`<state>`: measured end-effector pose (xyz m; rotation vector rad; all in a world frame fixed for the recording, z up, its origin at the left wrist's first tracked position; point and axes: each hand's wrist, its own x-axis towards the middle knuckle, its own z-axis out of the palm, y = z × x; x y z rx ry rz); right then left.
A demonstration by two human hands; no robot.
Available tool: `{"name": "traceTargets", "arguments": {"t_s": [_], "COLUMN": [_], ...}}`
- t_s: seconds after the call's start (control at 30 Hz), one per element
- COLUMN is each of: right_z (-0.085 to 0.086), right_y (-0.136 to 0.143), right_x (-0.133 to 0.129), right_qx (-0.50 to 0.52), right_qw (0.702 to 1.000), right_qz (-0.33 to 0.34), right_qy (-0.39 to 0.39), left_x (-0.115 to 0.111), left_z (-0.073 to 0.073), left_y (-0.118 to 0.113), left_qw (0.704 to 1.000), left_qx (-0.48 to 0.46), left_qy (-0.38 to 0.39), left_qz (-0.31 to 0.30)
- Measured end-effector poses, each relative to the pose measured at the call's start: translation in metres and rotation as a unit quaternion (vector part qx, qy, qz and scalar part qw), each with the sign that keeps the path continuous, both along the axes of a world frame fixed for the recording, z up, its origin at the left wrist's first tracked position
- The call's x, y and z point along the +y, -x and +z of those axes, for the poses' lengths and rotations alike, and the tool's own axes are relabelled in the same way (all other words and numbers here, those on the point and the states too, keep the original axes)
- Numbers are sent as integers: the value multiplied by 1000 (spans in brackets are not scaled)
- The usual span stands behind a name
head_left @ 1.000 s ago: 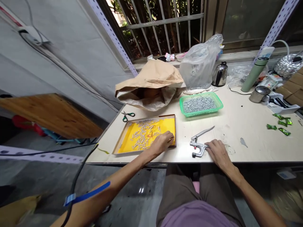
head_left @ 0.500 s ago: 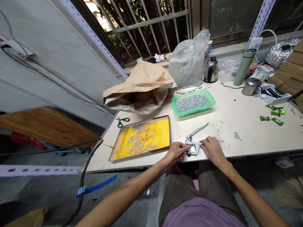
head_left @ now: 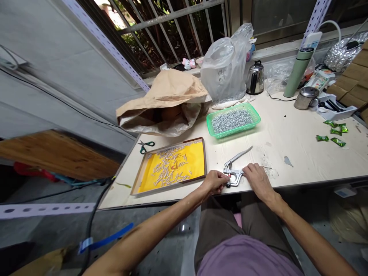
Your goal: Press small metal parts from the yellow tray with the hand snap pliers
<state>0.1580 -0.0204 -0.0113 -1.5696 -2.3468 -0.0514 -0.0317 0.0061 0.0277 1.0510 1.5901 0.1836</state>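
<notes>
Silver snap-fastener pliers (head_left: 237,177) lie on the table near its front edge, with their long upper lever raised and a small spring showing. My left hand (head_left: 215,181) is closed in a pinch at the jaw, beside a small red part; what the fingertips hold is too small to make out. My right hand (head_left: 258,179) grips the right end of the pliers' frame, palm down. To the left sits a shallow tray (head_left: 204,157) with a yellow lining and many small metal pins scattered over it. Behind the pliers stands a green basket (head_left: 211,132) full of small silvery pieces.
Scissors (head_left: 146,146) lie left of the tray. At the back are an open brown paper bag (head_left: 169,90), a plastic bag (head_left: 224,73), a steel kettle (head_left: 255,78) and a green bottle (head_left: 299,73). Green-wrapped sweets (head_left: 337,142) lie at the right.
The view has shifted slightly. Both hands stay at the pliers, my left still pinching by the jaw; the lever remains raised.
</notes>
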Motion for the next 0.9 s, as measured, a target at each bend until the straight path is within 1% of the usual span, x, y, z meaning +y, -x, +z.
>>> {"name": "traceTargets", "arguments": {"t_s": [0.13,0.2,0.27,0.37,0.53,0.6,0.7,0.9], "right_z": [7,11,17,24,27,28,34,51], "right_y": [0,-4,-11,-26,-41,-41,-36,-28], "right_x": [0,2,7,21,56,67,75,72], "right_qx": [-22,-21,-9,0,-42,-55,-73,-103], "right_qw": [1000,999,996,990,979,977,975,971], "right_qz": [13,23,52,97,141,152,155,154], "right_qy": [15,42,75,98,140,142,139,150], "left_x": [2,2,1,0,-3,-4,-6,-7], "left_z": [1,2,2,0,-2,-1,3,7], "left_y": [1,1,0,-1,-2,-3,-5,-7], "left_qw": [999,998,998,998,998,998,999,999], "left_qx": [-22,-33,-34,-30,-22,-14,-7,-5], "left_qy": [44,54,55,53,52,52,48,44], "left_qz": [-2,1,6,11,17,20,23,20]}}
